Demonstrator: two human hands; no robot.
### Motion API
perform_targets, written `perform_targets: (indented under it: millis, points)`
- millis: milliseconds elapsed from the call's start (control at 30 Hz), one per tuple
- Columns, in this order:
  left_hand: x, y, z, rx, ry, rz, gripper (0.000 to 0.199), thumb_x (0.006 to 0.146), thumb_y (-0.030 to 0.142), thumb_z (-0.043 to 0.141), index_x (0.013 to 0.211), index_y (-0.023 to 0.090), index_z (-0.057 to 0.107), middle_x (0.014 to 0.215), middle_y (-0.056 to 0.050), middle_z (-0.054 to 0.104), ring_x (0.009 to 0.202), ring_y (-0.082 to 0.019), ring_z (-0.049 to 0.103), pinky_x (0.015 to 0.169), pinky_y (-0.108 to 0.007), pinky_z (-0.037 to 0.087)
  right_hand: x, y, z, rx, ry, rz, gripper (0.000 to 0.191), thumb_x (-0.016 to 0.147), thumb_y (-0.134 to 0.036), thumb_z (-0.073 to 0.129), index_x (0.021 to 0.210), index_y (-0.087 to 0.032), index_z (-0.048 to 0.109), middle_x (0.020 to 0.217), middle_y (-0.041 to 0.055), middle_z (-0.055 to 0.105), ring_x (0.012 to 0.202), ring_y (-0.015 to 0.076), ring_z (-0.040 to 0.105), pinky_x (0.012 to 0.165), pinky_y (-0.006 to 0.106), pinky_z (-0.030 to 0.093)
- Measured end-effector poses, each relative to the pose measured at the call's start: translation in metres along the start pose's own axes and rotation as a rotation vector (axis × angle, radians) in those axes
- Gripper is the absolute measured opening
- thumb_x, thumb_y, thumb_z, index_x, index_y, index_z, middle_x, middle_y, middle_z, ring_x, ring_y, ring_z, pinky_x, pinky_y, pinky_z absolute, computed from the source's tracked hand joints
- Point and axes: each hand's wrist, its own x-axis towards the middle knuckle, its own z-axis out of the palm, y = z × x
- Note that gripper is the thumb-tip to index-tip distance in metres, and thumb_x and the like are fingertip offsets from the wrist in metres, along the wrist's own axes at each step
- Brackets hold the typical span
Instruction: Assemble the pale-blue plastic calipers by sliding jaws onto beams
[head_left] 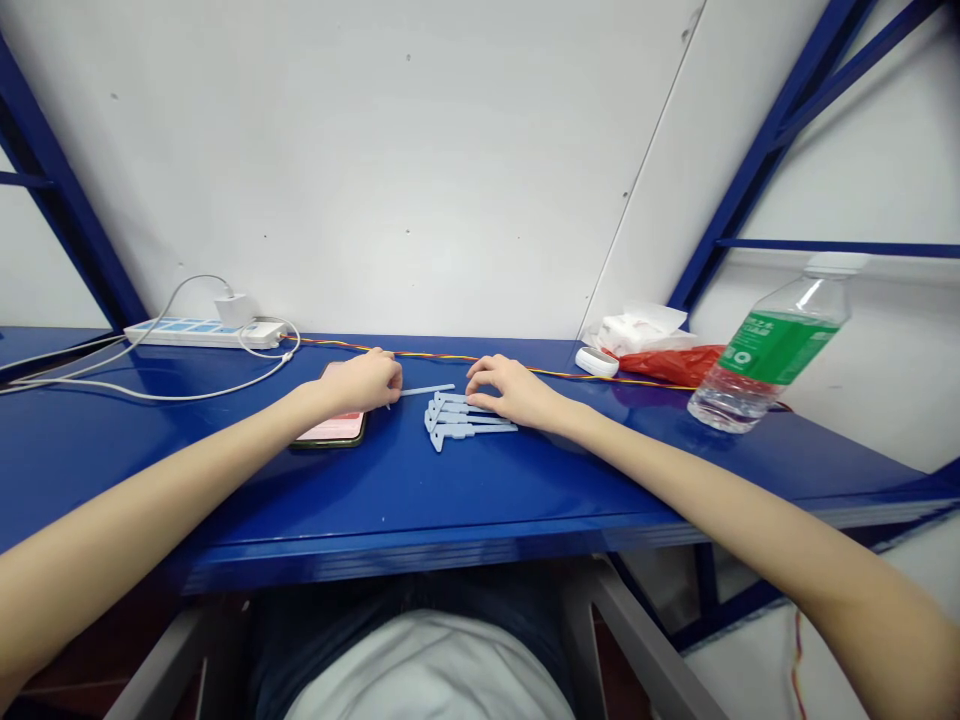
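Note:
My left hand (369,380) is closed around one end of a pale grey-blue plastic caliper (429,390), whose long thin bar points right. Under that hand and wrist lies a phone (334,431) with a pinkish screen, partly covered. A small fanned stack of similar calipers (457,431) rests on the blue table, jaws to the left. Over the bar ends of this stack is my right hand (510,388), its fingers bent and apart. Whether its fingertips touch the top caliper I cannot tell.
At the back left, a white power strip (187,332) carries a charger plug (235,310) and looping white cable. A water bottle (772,350) stands at the right, near a red plastic bag (675,364), tissues (641,325) and a small white device (597,362). Twisted wires run along the back.

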Motion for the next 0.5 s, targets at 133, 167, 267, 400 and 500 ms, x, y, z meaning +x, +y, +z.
perform_targets:
  millis: [133,167,267,400,500]
  points:
    - [-0.001,0.002,-0.001,-0.001,-0.021,-0.012,0.015,0.074,0.026,0.051,0.072,0.021,0.065,0.085,-0.006,0.065,0.086,-0.020,0.059,0.070,-0.029,0.049,0.000,-0.002,-0.003,-0.001,-0.019,0.021,0.015,0.084,-0.032,0.059,0.085,-0.021,0.070,0.106,0.0074,0.064,0.099,0.0237,0.057,0.088,0.044,0.046]
    - [-0.002,0.003,-0.002,0.010,-0.021,-0.020,0.015,0.075,0.026,0.051,0.073,0.021,0.065,0.088,-0.007,0.065,0.089,-0.021,0.059,0.070,-0.030,0.049,0.000,0.000,-0.005,-0.019,-0.010,0.045,0.015,0.084,-0.032,0.059,0.085,-0.021,0.069,0.106,0.0077,0.064,0.099,0.0240,0.057,0.088,0.044,0.046]
    - [-0.005,0.008,-0.004,0.047,-0.028,-0.034,0.018,0.076,0.024,0.048,0.078,0.021,0.065,0.094,-0.008,0.064,0.096,-0.022,0.058,0.070,-0.030,0.049,-0.001,0.014,-0.008,-0.128,0.031,0.146,0.016,0.083,-0.032,0.059,0.089,-0.020,0.069,0.104,0.0089,0.064,0.098,0.0245,0.058,0.087,0.043,0.046]
    - [-0.008,0.016,-0.008,0.047,-0.092,-0.079,0.019,0.076,0.021,0.045,0.077,0.021,0.064,0.097,-0.007,0.064,0.096,-0.022,0.058,0.064,-0.029,0.047,-0.006,0.040,-0.011,-0.360,0.026,0.300,0.019,0.077,-0.036,0.065,0.085,-0.018,0.070,0.092,0.0109,0.066,0.087,0.0257,0.060,0.073,0.039,0.047]
    - [-0.009,0.019,-0.011,0.035,-0.145,-0.125,0.017,0.074,0.024,0.047,0.078,0.022,0.063,0.099,-0.007,0.064,0.094,-0.023,0.058,0.063,-0.030,0.047,-0.008,0.047,-0.015,-0.411,-0.086,0.415,0.020,0.079,-0.037,0.062,0.077,-0.018,0.070,0.084,0.0109,0.066,0.079,0.0235,0.060,0.065,0.034,0.045]
